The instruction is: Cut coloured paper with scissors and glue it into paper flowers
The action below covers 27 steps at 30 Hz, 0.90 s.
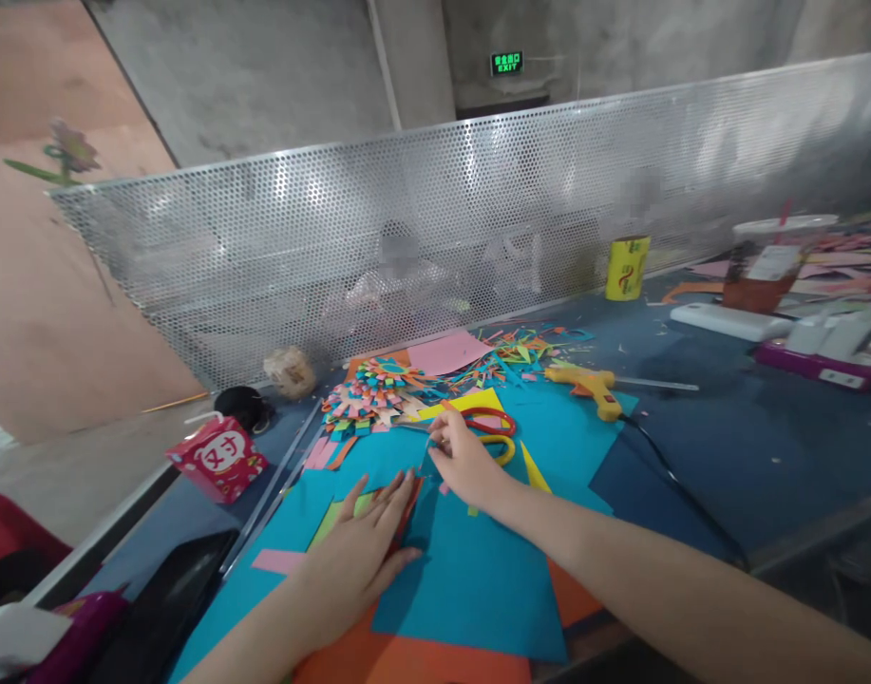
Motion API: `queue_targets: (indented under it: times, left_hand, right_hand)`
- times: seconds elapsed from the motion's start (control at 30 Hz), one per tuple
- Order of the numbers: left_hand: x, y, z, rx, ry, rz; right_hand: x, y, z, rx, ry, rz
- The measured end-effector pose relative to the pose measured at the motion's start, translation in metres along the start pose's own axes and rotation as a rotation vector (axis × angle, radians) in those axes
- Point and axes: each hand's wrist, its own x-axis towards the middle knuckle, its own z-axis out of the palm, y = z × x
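Observation:
My left hand (368, 541) lies flat with its fingers spread, pressing on a green piece of paper (335, 522) and a dark orange-edged piece on blue sheets. Just beyond its fingertips, my right hand (460, 456) is closed in a pinch; what it holds, if anything, is too small to make out. Behind the right hand rest red-handled scissors (502, 418) and a yellow handle loop (506, 450). Blue paper (470, 589) spreads beneath both hands, with orange paper (413, 660) under it. A heap of fringed, multicoloured paper pieces (378, 389) sits beyond the left hand.
A yellow glue gun (588, 388) with a black cord lies to the right. Paper scraps (520, 351) are piled at the back before a perforated metal screen (299, 247). A red drink carton (217, 456) stands left; a plastic cup (766, 266) and purple power strip (820, 366) are right.

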Motion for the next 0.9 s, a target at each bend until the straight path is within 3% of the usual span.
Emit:
queue_targets:
  times: [0.13,0.33,0.73,0.9]
  left_hand:
    - [-0.002,0.000,0.001,0.000,0.025,0.020]
    - [-0.005,-0.001,-0.008,-0.075,-0.052,0.061]
    - [-0.007,0.021,-0.013,-0.136,-0.083,0.047]
    - [-0.010,0.033,-0.009,-0.178,-0.076,0.162]
  right_hand:
    - [0.003,0.002,-0.004,0.003,-0.097,-0.056]
    - [0.004,-0.001,-0.011,0.045,-0.190,-0.123]
    - [0.006,-0.005,-0.009,0.093,-0.165,0.022]
    - [0.007,-0.002,-0.008,0.094,-0.220,0.031]
